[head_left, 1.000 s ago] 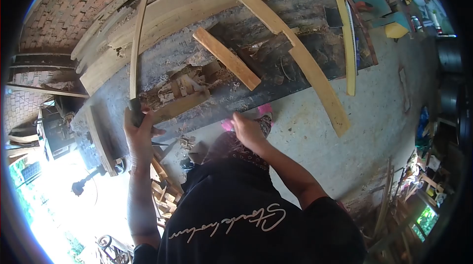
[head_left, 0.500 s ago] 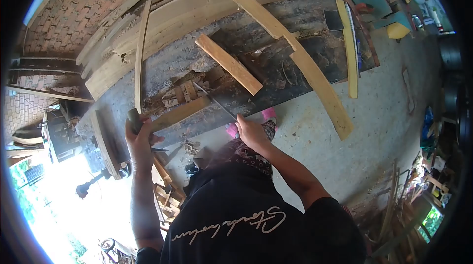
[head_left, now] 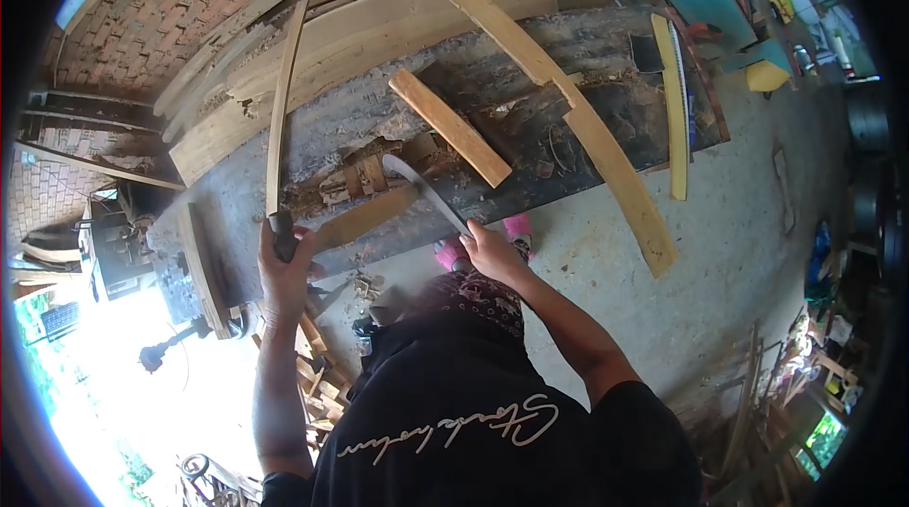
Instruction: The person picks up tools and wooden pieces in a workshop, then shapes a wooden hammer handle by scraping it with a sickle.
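Note:
My right hand (head_left: 492, 253) is closed around the near end of a long knife with a curved blade (head_left: 428, 187). The blade points up and left over the dark workbench (head_left: 346, 138), its tip hooking left. My left hand (head_left: 284, 266) grips a short, dark grey, block-like piece (head_left: 281, 234) whose exact kind I cannot make out. Beside the left hand, a flat wooden board (head_left: 365, 218) lies along the bench's front edge, ending near the blade. The two hands are apart, and the dark piece does not touch the blade.
A short reddish plank (head_left: 450, 128) lies on the bench beyond the blade. A long notched board (head_left: 606, 161) overhangs the front edge at right. A narrow strip (head_left: 286, 109) lies at left, and a yellow board (head_left: 670, 109) at far right. Scraps litter the bench.
The knife's blade has turned, so its broad curved side now shows. My left hand has shifted slightly right and down, and the dark piece in it has tipped. The view has moved a little.

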Action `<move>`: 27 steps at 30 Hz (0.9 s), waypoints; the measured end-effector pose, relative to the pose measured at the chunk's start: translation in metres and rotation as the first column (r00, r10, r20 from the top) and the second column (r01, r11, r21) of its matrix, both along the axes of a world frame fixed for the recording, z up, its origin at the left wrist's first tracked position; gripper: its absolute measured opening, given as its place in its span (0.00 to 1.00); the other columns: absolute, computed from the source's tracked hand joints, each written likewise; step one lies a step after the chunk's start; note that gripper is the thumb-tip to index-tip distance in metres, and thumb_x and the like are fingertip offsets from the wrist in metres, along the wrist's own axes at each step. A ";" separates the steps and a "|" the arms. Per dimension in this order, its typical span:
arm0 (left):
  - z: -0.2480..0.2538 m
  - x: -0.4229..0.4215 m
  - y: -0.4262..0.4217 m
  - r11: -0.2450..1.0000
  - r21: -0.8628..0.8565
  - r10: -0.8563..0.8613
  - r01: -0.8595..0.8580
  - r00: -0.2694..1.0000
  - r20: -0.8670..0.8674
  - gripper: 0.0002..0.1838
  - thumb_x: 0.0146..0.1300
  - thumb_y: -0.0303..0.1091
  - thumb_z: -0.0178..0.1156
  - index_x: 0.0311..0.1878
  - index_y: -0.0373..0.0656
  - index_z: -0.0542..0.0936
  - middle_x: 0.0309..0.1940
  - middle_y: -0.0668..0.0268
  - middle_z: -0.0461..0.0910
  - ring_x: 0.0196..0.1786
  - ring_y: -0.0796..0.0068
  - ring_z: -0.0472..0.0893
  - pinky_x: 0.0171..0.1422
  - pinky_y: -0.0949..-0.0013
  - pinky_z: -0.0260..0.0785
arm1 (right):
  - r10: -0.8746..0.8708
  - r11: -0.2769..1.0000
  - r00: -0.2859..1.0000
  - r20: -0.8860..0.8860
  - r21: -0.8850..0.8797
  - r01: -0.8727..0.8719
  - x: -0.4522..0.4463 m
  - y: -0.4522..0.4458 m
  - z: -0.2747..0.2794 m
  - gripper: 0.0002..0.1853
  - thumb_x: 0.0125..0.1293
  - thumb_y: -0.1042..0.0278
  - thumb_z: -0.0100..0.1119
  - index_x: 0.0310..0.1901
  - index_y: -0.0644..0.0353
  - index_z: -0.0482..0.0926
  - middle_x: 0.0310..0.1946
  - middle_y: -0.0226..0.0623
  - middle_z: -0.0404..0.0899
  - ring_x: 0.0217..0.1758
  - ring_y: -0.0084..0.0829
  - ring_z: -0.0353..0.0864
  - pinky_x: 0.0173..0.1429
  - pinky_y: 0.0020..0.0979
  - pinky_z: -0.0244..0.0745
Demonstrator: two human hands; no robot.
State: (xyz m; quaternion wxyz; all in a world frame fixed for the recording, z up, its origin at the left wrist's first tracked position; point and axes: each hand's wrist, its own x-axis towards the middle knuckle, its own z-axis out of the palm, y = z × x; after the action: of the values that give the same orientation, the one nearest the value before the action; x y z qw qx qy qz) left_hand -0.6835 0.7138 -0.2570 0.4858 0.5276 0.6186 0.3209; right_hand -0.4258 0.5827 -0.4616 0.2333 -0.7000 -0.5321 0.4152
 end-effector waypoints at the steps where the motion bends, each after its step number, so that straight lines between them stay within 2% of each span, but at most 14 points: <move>1: 0.001 -0.002 0.000 0.999 -0.004 -0.048 0.048 0.994 -0.101 0.17 0.65 0.32 0.62 0.55 0.41 0.72 0.37 0.68 0.77 0.24 0.83 0.77 0.23 0.78 0.75 | 0.003 0.991 1.000 0.008 0.136 -0.004 0.000 -0.004 -0.013 0.09 0.72 0.63 0.48 0.44 0.60 0.67 0.24 0.53 0.79 0.28 0.50 0.83 0.33 0.52 0.77; 2: 0.003 -0.004 -0.001 0.995 -0.015 -0.095 0.094 0.974 -0.204 0.19 0.65 0.34 0.63 0.56 0.41 0.73 0.38 0.69 0.77 0.25 0.83 0.78 0.23 0.79 0.74 | 0.012 0.991 1.000 0.010 0.135 -0.013 0.004 -0.002 0.008 0.09 0.72 0.63 0.48 0.44 0.60 0.67 0.24 0.53 0.79 0.28 0.50 0.83 0.33 0.52 0.77; 4: 0.009 -0.005 -0.001 0.994 -0.006 -0.108 0.110 0.966 -0.236 0.20 0.64 0.34 0.64 0.57 0.42 0.73 0.37 0.69 0.77 0.29 0.84 0.77 0.26 0.79 0.73 | -0.111 0.930 0.900 -0.422 -0.364 -0.056 0.017 0.009 0.083 0.10 0.76 0.60 0.45 0.43 0.59 0.65 0.20 0.46 0.77 0.20 0.38 0.82 0.23 0.42 0.78; 7: 0.013 -0.006 -0.001 0.984 0.027 -0.159 0.176 0.940 -0.302 0.20 0.64 0.37 0.65 0.57 0.43 0.74 0.36 0.69 0.77 0.33 0.83 0.76 0.32 0.77 0.71 | -0.147 0.954 0.723 -0.675 -0.290 -0.077 0.023 0.000 0.122 0.12 0.78 0.56 0.41 0.43 0.57 0.65 0.19 0.37 0.74 0.15 0.28 0.78 0.17 0.33 0.75; 8: 0.014 -0.005 0.001 0.971 0.057 -0.200 0.232 0.920 -0.336 0.20 0.65 0.40 0.64 0.56 0.42 0.75 0.35 0.69 0.77 0.34 0.81 0.76 0.34 0.74 0.71 | -0.134 0.955 0.728 -0.672 -0.284 -0.087 0.023 0.002 0.127 0.12 0.78 0.56 0.41 0.43 0.57 0.65 0.19 0.37 0.74 0.15 0.28 0.78 0.17 0.33 0.75; 10: 0.013 0.002 0.000 0.967 0.111 -0.186 0.230 0.932 -0.312 0.20 0.66 0.45 0.63 0.54 0.41 0.77 0.35 0.66 0.78 0.35 0.78 0.78 0.37 0.71 0.71 | -0.340 0.918 0.388 -0.856 -0.392 -0.059 0.019 0.006 0.133 0.13 0.79 0.54 0.39 0.43 0.55 0.65 0.20 0.35 0.74 0.14 0.28 0.76 0.17 0.30 0.73; 11: 0.011 0.005 0.000 0.958 0.162 -0.182 0.235 0.940 -0.289 0.22 0.66 0.50 0.61 0.51 0.40 0.78 0.34 0.63 0.79 0.36 0.74 0.79 0.41 0.68 0.72 | -0.318 0.938 0.286 -0.904 -0.344 -0.044 0.016 0.009 0.130 0.14 0.79 0.53 0.38 0.43 0.55 0.65 0.21 0.36 0.74 0.14 0.27 0.74 0.18 0.29 0.72; 14: -0.007 0.007 0.000 0.917 0.271 -0.197 0.294 0.922 -0.332 0.28 0.67 0.58 0.56 0.49 0.38 0.79 0.37 0.58 0.81 0.39 0.64 0.81 0.47 0.63 0.72 | -0.444 0.893 0.183 -0.877 -0.451 0.003 0.006 0.019 0.125 0.14 0.79 0.52 0.38 0.42 0.54 0.65 0.21 0.36 0.74 0.14 0.26 0.74 0.18 0.27 0.72; 15: -0.007 0.012 -0.002 0.920 0.267 -0.193 0.288 0.924 -0.331 0.30 0.66 0.60 0.56 0.48 0.37 0.80 0.38 0.56 0.81 0.42 0.58 0.82 0.47 0.61 0.72 | -0.439 0.894 0.187 -0.879 -0.448 -0.009 0.009 0.020 0.125 0.14 0.79 0.52 0.38 0.42 0.54 0.65 0.21 0.36 0.74 0.14 0.26 0.74 0.18 0.27 0.72; 17: -0.002 0.021 -0.003 0.918 0.284 -0.170 0.277 0.921 -0.349 0.31 0.66 0.61 0.56 0.48 0.37 0.80 0.39 0.56 0.81 0.42 0.58 0.82 0.48 0.61 0.72 | -0.240 0.954 0.342 -0.909 -0.286 -0.092 0.023 0.020 0.127 0.14 0.78 0.53 0.40 0.43 0.55 0.66 0.22 0.35 0.74 0.15 0.24 0.74 0.19 0.25 0.71; 18: 0.001 0.024 -0.004 0.914 0.294 -0.161 0.278 0.916 -0.368 0.31 0.65 0.62 0.56 0.48 0.37 0.80 0.39 0.56 0.81 0.42 0.58 0.82 0.48 0.61 0.73 | -0.233 0.953 0.345 -0.909 -0.285 -0.107 0.030 0.021 0.128 0.14 0.78 0.53 0.40 0.43 0.55 0.66 0.22 0.35 0.74 0.15 0.24 0.74 0.19 0.25 0.71; 20: 0.008 0.031 -0.005 0.920 0.289 -0.144 0.265 0.914 -0.380 0.32 0.64 0.62 0.57 0.49 0.37 0.80 0.39 0.56 0.80 0.43 0.57 0.82 0.49 0.61 0.73 | -0.148 0.956 0.528 -0.837 -0.258 -0.142 0.046 0.020 0.131 0.19 0.78 0.54 0.42 0.58 0.61 0.64 0.24 0.37 0.74 0.18 0.25 0.74 0.21 0.26 0.71; 24: 0.017 0.046 -0.005 0.889 0.323 -0.152 0.324 0.876 -0.459 0.34 0.65 0.65 0.54 0.49 0.38 0.80 0.41 0.55 0.80 0.44 0.54 0.82 0.50 0.60 0.73 | 0.031 0.989 0.512 -0.858 -0.047 -0.139 0.077 0.044 0.142 0.19 0.78 0.59 0.42 0.63 0.60 0.64 0.24 0.36 0.74 0.19 0.23 0.75 0.24 0.24 0.72; 27: 0.021 0.062 -0.007 0.880 0.313 -0.177 0.356 0.859 -0.481 0.35 0.65 0.67 0.51 0.49 0.40 0.80 0.40 0.56 0.80 0.43 0.52 0.81 0.49 0.58 0.72 | 0.119 0.984 0.410 -0.904 0.054 -0.167 0.100 0.071 0.158 0.20 0.77 0.62 0.45 0.66 0.59 0.63 0.25 0.34 0.74 0.22 0.23 0.76 0.27 0.25 0.73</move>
State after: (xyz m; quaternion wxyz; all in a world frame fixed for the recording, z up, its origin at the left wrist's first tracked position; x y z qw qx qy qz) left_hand -0.6219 0.7069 -0.2357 0.2590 0.7542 0.5540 0.2390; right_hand -0.3261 0.6534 -0.3040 0.4301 -0.3249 -0.3719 0.7558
